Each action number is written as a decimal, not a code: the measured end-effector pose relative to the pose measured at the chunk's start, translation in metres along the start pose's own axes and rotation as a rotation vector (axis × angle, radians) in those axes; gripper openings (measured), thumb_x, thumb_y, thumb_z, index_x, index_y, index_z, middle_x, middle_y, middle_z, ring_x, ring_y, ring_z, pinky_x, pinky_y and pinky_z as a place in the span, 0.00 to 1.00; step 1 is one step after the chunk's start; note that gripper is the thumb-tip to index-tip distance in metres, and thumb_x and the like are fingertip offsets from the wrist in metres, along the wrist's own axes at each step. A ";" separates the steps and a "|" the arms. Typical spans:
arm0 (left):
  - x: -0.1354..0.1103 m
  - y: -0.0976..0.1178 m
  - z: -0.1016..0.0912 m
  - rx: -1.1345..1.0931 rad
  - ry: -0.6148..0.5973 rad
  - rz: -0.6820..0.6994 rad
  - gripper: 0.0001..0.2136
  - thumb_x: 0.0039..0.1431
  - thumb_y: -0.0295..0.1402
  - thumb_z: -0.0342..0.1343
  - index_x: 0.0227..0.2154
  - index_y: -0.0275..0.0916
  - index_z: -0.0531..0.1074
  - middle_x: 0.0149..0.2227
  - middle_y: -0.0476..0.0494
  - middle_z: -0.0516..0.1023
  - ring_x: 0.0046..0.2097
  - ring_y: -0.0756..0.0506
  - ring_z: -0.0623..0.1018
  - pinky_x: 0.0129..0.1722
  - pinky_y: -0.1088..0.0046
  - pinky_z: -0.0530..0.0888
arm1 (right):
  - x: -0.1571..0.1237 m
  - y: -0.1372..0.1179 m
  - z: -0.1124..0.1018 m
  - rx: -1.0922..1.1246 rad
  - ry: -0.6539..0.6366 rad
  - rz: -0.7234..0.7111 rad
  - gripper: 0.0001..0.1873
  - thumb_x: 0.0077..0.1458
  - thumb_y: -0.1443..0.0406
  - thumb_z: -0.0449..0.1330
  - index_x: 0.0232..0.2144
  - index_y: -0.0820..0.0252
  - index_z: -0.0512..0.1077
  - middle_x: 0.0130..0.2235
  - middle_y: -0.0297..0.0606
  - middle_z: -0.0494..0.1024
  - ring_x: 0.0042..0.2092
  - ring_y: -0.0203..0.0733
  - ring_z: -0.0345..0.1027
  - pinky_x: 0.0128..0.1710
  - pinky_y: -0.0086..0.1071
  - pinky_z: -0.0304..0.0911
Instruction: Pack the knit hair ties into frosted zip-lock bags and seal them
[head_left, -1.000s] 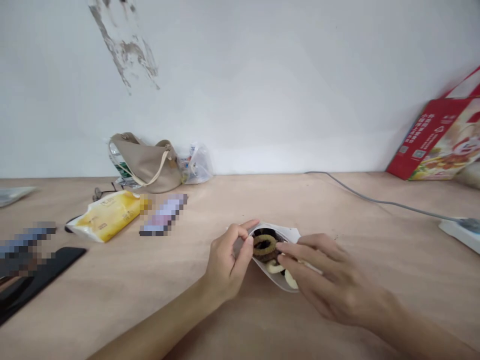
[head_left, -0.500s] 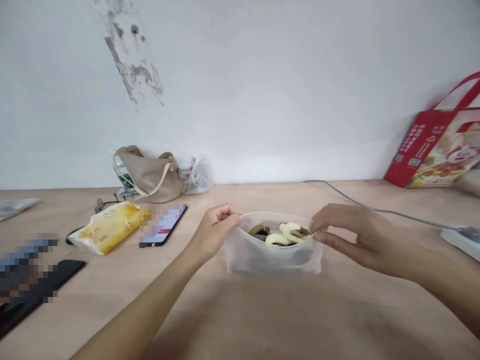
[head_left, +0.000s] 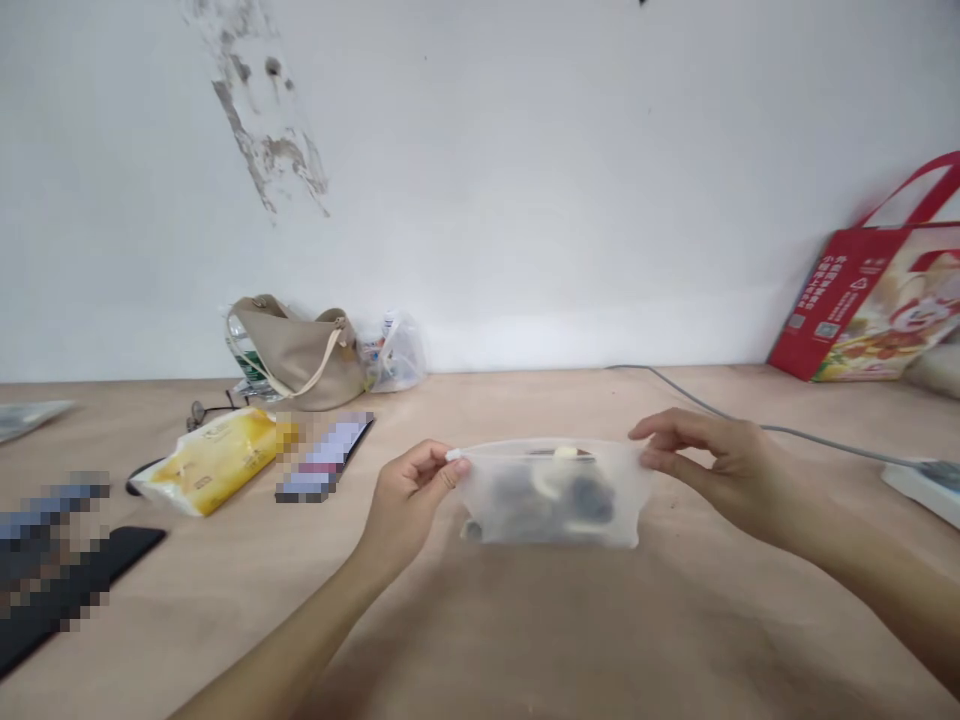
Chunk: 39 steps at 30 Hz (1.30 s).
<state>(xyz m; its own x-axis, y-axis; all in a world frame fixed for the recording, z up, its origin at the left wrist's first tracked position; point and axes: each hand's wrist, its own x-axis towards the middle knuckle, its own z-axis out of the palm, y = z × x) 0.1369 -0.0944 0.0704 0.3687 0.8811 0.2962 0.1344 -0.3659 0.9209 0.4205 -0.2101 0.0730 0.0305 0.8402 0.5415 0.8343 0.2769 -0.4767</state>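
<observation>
A translucent frosted plastic pouch [head_left: 551, 495] hangs flat in front of me above the wooden table, its top edge pulled taut. My left hand [head_left: 412, 495] pinches its top left corner between thumb and finger. My right hand [head_left: 709, 455] holds the top right corner. Dark and pale ring-shaped biscuits [head_left: 559, 500] show only as blurred shapes through the pouch wall. Its mouth looks pressed shut, though I cannot tell whether it is sealed along its whole length.
A beige shoulder bag [head_left: 296, 360] and a plastic bag [head_left: 396, 355] stand by the wall. A yellow packet [head_left: 214, 462], a pixelated phone [head_left: 324, 455] and glasses [head_left: 210, 410] lie left; a red gift bag [head_left: 870, 305] leans right, near a grey cable [head_left: 772, 428].
The pouch's mouth has gone from gaping to flat and closed as my hands drew its corners apart. The biscuits, visible from above earlier, now show only dimly through the wall.
</observation>
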 end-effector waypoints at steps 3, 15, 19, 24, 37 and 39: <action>0.002 -0.004 0.003 0.000 0.055 -0.026 0.09 0.44 0.39 0.63 0.21 0.37 0.74 0.24 0.49 0.78 0.28 0.47 0.76 0.29 0.74 0.73 | 0.000 -0.003 0.000 -0.138 0.032 0.096 0.16 0.57 0.61 0.55 0.49 0.50 0.67 0.29 0.31 0.78 0.28 0.41 0.72 0.25 0.32 0.65; -0.008 0.017 0.003 0.169 0.061 0.080 0.07 0.47 0.37 0.59 0.24 0.40 0.78 0.27 0.49 0.80 0.32 0.45 0.78 0.34 0.71 0.73 | 0.053 -0.121 0.077 -0.528 -0.094 -0.303 0.08 0.55 0.72 0.55 0.33 0.58 0.73 0.37 0.36 0.79 0.40 0.45 0.71 0.52 0.44 0.53; 0.001 0.009 -0.008 0.226 0.128 0.128 0.08 0.48 0.38 0.59 0.23 0.39 0.77 0.28 0.47 0.81 0.33 0.44 0.78 0.36 0.69 0.74 | 0.046 -0.085 0.052 -0.578 -0.078 -0.244 0.10 0.54 0.75 0.52 0.29 0.59 0.71 0.31 0.35 0.78 0.36 0.45 0.72 0.53 0.47 0.50; 0.006 0.007 -0.025 0.222 0.058 0.122 0.10 0.50 0.40 0.58 0.23 0.39 0.76 0.30 0.45 0.81 0.38 0.41 0.79 0.41 0.65 0.74 | 0.005 -0.036 -0.003 -0.730 0.057 -0.280 0.22 0.53 0.78 0.41 0.34 0.56 0.71 0.36 0.37 0.79 0.37 0.46 0.73 0.53 0.51 0.50; -0.056 -0.001 0.080 0.851 -0.534 0.284 0.32 0.64 0.48 0.42 0.63 0.28 0.49 0.65 0.32 0.50 0.65 0.36 0.51 0.62 0.51 0.55 | -0.062 -0.033 0.103 -0.555 -0.036 -0.322 0.36 0.55 0.66 0.49 0.64 0.66 0.46 0.61 0.46 0.61 0.63 0.52 0.50 0.59 0.52 0.50; -0.049 -0.011 0.086 0.873 -0.514 0.270 0.34 0.62 0.50 0.45 0.63 0.28 0.49 0.64 0.31 0.52 0.65 0.36 0.52 0.62 0.52 0.56 | -0.061 -0.026 0.107 -0.491 -0.079 -0.320 0.37 0.56 0.62 0.50 0.65 0.67 0.44 0.62 0.48 0.59 0.64 0.52 0.48 0.60 0.51 0.48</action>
<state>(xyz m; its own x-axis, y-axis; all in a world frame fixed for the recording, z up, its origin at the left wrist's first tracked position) 0.1967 -0.1593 0.0238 0.8045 0.5788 0.1331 0.5306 -0.8011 0.2768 0.3383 -0.2188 -0.0218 -0.2905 0.7878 0.5432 0.9529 0.2901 0.0888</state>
